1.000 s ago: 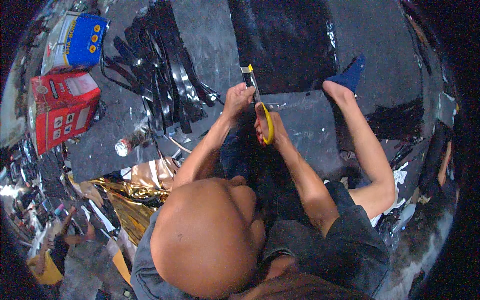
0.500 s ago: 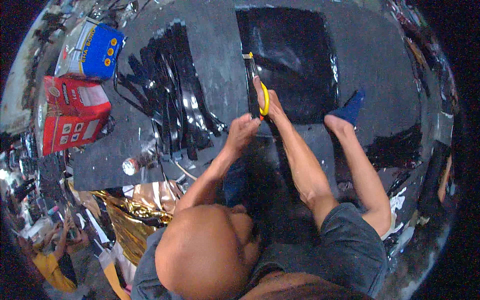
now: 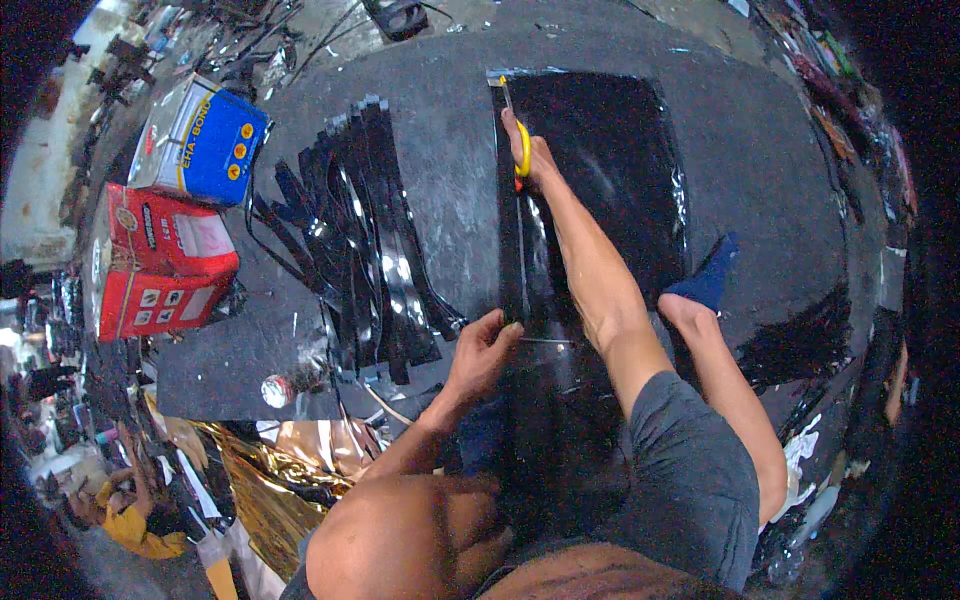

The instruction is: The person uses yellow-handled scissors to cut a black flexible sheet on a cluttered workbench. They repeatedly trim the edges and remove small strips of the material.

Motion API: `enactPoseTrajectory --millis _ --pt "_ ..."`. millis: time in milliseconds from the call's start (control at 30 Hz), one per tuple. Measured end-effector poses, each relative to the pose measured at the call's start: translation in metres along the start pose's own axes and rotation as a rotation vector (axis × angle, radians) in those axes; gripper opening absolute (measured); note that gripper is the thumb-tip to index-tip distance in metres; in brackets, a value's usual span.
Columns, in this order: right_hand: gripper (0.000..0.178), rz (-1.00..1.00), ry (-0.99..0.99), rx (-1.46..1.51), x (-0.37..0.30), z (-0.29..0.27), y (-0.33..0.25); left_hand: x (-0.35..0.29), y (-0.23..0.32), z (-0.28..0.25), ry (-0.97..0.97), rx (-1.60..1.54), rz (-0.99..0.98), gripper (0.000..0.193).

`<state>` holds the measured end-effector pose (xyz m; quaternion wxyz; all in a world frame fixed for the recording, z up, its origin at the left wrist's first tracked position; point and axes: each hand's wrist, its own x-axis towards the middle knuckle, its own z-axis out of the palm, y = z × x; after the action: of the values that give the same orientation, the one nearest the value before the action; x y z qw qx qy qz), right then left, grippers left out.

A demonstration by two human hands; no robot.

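My right hand is closed round a tool with a curved yellow handle and a thin metal shaft. The tool's yellow tip lies by the far left corner of a glossy black sheet spread on the floor. Nearer to me, my left hand pinches the left edge of the black material between thumb and finger. A narrow black strip runs along that edge between my hands. More of the dark material lies below, toward my body.
Cut black strips lie in a pile at left. Beyond them stand a blue-and-white box and a red box. Gold foil and a can are lower left. A bare leg with a blue sock rests at right. Another person sits far left.
My right hand has slid the yellow-handled tool along the sheet's left edge to its far corner. My left hand is now well apart from it, lower in the view. The whole view has shifted.
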<state>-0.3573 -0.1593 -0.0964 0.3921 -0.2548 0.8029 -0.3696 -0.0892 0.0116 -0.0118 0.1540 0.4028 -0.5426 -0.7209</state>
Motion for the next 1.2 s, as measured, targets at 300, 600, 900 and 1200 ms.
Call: enactPoseTrajectory --millis 300,600,900,1200 --pt "0.074 -0.022 -0.136 0.348 0.046 -0.04 -0.031 -0.025 -0.032 -0.038 0.293 0.385 -0.042 0.027" --pt "0.079 0.067 -0.249 0.434 -0.171 -0.068 0.063 0.051 -0.061 -0.016 0.201 0.722 0.13 0.052" --pt "0.071 0.503 -0.282 0.531 -0.387 -0.057 0.14 0.096 -0.071 0.038 0.374 0.542 -0.008 0.018" --pt "0.079 0.556 -0.54 0.717 -0.411 0.007 0.17 0.106 -0.054 0.002 0.087 0.247 -0.155 0.014"
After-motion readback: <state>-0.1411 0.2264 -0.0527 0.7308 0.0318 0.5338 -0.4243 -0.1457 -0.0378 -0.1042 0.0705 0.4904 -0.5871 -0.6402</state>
